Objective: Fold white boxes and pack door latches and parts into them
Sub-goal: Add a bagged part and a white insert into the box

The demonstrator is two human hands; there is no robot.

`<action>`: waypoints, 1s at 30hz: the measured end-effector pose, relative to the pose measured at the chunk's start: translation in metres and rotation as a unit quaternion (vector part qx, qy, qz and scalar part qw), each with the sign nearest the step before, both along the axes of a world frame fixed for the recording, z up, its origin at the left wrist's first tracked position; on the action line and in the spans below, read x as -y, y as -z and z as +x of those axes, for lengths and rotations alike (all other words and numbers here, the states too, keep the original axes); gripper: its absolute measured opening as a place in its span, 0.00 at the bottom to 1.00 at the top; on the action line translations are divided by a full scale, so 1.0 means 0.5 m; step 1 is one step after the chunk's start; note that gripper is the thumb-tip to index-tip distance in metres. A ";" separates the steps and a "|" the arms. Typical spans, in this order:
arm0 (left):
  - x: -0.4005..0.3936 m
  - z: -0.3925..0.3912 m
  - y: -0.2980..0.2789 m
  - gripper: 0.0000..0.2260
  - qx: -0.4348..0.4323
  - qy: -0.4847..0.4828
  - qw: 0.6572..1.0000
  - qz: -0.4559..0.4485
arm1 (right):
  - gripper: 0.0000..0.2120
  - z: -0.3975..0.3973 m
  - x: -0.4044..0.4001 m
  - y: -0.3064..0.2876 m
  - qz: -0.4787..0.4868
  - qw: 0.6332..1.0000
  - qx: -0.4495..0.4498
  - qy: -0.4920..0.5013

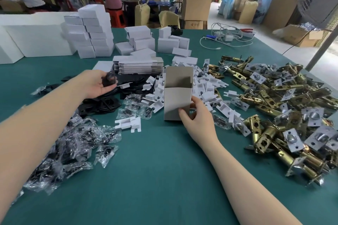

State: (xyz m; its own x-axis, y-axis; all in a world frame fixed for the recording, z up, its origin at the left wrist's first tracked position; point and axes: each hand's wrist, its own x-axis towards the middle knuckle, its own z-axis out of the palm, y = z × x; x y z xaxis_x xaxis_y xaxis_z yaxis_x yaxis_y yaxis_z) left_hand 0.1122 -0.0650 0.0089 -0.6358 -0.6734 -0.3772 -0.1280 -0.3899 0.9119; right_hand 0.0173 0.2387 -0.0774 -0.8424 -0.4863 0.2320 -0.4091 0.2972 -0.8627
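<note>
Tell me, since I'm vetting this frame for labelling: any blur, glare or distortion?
Head view: the left hand holds a dark part smeared by motion blur; the plastic bags show specular glare; the right hand and open box look sharp; wide-angle distortion stretches both forearms near the edges.

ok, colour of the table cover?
Dark teal green table cover, plain with no pattern; clearest in the head view, between the two forearms.

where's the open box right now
In the head view the open box stands upright mid-table, gripped low by the right hand, with white inserts piled just behind it.
</note>
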 end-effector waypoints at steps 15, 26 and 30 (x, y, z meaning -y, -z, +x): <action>0.002 0.027 0.043 0.28 0.180 0.187 0.874 -0.410 | 0.17 0.003 -0.003 -0.005 -0.001 1.000 -0.007 0.002; -0.002 0.021 0.064 0.24 0.255 0.345 0.658 -0.619 | 0.16 0.000 -0.004 -0.005 0.001 1.000 0.001 -0.004; 0.003 0.018 0.061 0.17 0.238 0.336 0.609 -0.678 | 0.17 -0.002 -0.002 -0.002 0.002 1.000 0.002 -0.001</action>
State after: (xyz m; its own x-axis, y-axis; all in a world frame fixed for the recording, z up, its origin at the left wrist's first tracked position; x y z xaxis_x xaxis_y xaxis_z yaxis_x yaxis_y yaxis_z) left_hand 0.1215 -0.0664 -0.0214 -0.9755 -0.2195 -0.0131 -0.2193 0.9664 0.1339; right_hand 0.0162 0.2399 -0.0762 -0.8421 -0.4890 0.2275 -0.4068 0.2989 -0.8632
